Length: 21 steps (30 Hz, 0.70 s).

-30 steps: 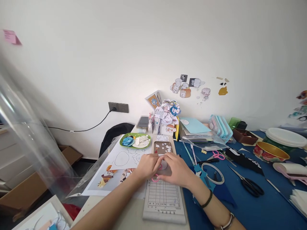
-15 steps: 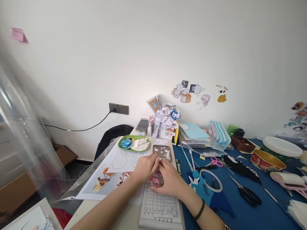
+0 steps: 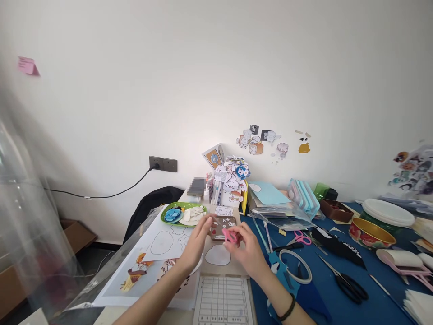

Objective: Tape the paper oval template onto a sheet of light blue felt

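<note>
My right hand (image 3: 248,250) is raised over the desk and closed on the handles of small pink scissors (image 3: 230,235). My left hand (image 3: 198,241) is lifted beside it, its fingers pressed together at the thin blade end of the scissors. Whether it holds anything else is hidden. Below both hands a white oval paper cutout (image 3: 218,255) lies flat on the pale board. Just behind the hands sits a small brown tray (image 3: 233,221) with tiny stickers. A gridded cutting board (image 3: 223,302) is at the near edge, under my forearms.
A printed sheet with outlines (image 3: 161,242) and a green plate (image 3: 168,221) of cutouts lie to the left. On the blue mat (image 3: 338,309) to the right are a tape ring (image 3: 286,258), black scissors (image 3: 352,287), other pink scissors (image 3: 300,237) and a gold-rimmed bowl (image 3: 370,228). Clear plastic film hangs at far left.
Both hands lifted off the board, taking the pink scissors up and back. The white oval cutout they covered now lies bare. The view tilted upward.
</note>
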Available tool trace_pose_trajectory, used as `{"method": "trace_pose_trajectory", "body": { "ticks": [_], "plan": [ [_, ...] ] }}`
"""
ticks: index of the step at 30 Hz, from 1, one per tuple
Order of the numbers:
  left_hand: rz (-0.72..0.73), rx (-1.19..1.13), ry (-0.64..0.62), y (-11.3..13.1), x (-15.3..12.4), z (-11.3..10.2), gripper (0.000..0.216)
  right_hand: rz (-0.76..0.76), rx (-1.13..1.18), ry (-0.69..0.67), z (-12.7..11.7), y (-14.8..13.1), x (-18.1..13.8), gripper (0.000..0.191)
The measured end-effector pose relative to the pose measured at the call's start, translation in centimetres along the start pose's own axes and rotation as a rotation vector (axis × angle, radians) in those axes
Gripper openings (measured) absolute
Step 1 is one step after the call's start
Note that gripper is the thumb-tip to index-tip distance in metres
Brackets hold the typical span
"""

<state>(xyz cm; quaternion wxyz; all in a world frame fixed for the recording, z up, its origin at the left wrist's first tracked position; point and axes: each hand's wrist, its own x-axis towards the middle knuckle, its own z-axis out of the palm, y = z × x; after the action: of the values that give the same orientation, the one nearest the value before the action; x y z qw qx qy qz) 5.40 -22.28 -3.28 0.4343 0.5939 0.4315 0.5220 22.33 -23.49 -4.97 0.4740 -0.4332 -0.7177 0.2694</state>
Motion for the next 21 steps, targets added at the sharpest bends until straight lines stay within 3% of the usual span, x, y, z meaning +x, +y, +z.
{"method": "trace_pose_trajectory", "body": {
  "ticks": [3,7,9,11,14,19,21],
  "plan": [
    [0.017,-0.047,-0.088,0.3,-0.9,1.1,0.032,-0.053,0.016,-0.080,0.8,-0.2,-0.2,0.032],
    [0.100,-0.037,0.030,0.7,-0.8,0.9,0.038,-0.083,-0.059,-0.238,1.0,-0.6,-0.6,0.054],
    [0.124,0.139,0.112,0.9,-0.2,-0.1,0.041,-0.091,-0.205,-0.323,0.8,-0.7,-0.7,0.060],
    [0.138,0.440,0.171,0.8,0.7,-1.2,0.042,-0.108,-0.355,-0.408,0.6,-0.5,-0.9,0.053],
    [0.115,0.690,0.195,0.6,1.7,-2.9,0.039,-0.169,-0.469,-0.478,0.7,0.0,-1.5,0.042],
    [0.050,0.979,0.165,0.2,1.8,-3.6,0.024,-0.374,-0.529,-0.440,0.9,0.5,-2.2,0.018],
    [0.022,1.075,0.129,0.0,1.7,-3.4,0.023,-0.458,-0.483,-0.373,0.7,0.4,-2.1,0.016]
  ]
}}
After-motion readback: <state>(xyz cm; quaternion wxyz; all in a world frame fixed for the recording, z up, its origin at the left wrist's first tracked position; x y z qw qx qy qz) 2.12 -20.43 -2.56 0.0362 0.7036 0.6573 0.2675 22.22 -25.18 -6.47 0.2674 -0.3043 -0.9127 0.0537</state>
